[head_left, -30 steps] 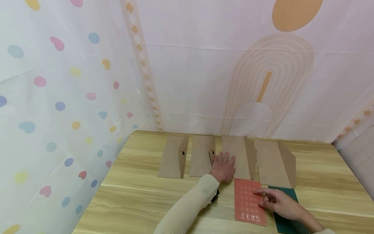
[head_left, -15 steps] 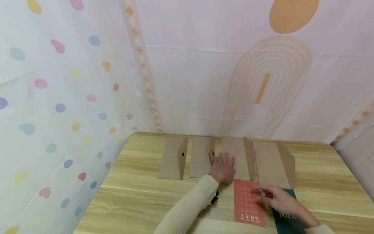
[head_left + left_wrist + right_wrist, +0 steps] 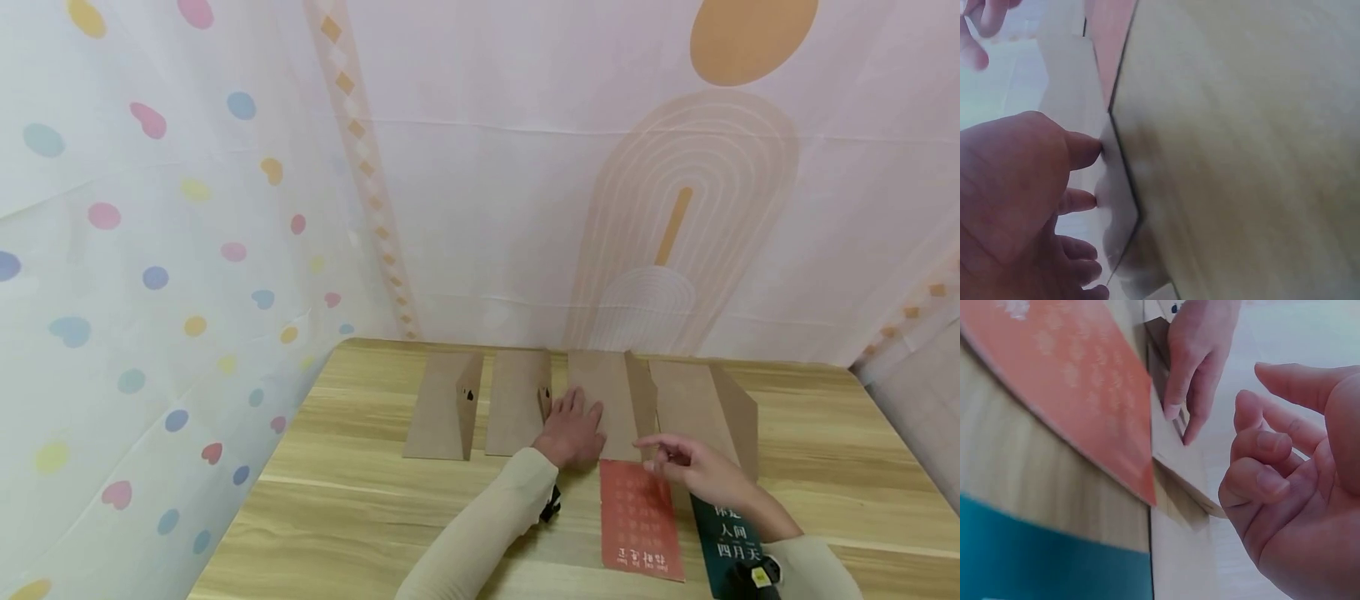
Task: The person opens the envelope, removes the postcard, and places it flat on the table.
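Note:
My left hand (image 3: 570,432) rests with fingers spread on the near left part of a brown kraft envelope (image 3: 600,375), its fingertips touching the paper in the left wrist view. Just in front of that envelope lies a red card (image 3: 641,521) printed with rows of characters. My right hand (image 3: 701,471) is raised over the card's far right corner and the rightmost kraft envelope (image 3: 682,392). Its index finger points left, the other fingers are loosely bent, and nothing is in it. A dark green card (image 3: 723,533) with white characters lies partly hidden under the right wrist.
Two more kraft envelopes, one at the far left (image 3: 438,408) and one beside it (image 3: 516,408), lie in the same row, each with a small black mark on its flap. The wooden table (image 3: 337,517) meets a patterned curtain (image 3: 480,208) at the back.
My right hand has lifted off the red card and moved away from me, uncovering more of the green card's characters. The left hand has stayed almost in place.

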The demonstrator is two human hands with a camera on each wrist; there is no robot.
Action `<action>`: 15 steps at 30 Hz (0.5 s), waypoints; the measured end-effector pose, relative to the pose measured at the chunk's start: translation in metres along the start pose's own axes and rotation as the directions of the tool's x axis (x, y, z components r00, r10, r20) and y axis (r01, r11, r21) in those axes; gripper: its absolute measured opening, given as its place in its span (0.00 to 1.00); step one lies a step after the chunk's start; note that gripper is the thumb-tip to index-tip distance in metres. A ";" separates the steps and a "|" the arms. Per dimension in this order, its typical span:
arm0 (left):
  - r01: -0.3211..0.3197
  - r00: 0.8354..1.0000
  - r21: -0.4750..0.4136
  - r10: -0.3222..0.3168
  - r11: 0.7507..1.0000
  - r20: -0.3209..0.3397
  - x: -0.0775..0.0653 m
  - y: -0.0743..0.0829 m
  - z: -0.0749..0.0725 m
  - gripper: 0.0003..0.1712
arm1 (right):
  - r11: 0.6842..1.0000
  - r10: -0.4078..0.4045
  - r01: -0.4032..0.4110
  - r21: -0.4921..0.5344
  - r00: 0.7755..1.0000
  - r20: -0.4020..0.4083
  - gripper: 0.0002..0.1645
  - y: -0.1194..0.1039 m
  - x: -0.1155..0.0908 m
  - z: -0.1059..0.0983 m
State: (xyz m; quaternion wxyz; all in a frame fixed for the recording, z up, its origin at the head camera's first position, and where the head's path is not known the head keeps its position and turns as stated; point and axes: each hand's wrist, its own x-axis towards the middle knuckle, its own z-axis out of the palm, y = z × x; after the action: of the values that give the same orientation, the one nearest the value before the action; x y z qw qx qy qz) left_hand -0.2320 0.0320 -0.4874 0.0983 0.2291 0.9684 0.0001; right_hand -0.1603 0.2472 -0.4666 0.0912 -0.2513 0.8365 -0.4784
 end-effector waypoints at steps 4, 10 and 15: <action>-0.025 0.999 -0.024 0.024 0.999 -0.047 0.003 -0.002 -0.002 0.31 | 0.996 0.054 -0.053 0.074 0.999 -0.007 0.20 -0.001 0.010 -0.003; -0.064 0.989 -0.041 0.058 0.997 -0.139 0.006 -0.006 -0.010 0.29 | 0.978 0.107 -0.103 0.181 0.994 -0.016 0.21 -0.003 0.023 -0.009; -0.063 0.977 -0.077 0.046 0.995 -0.206 0.008 -0.013 -0.016 0.28 | 0.967 0.141 -0.130 0.221 0.989 -0.033 0.23 -0.008 0.036 -0.013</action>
State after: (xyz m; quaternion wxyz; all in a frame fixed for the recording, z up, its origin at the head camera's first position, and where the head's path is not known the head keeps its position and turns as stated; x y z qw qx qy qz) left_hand -0.2475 0.0246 -0.4735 0.0079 0.2502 0.9659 0.0666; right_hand -0.1937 0.2353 -0.4495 0.1303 -0.1703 0.7961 -0.5658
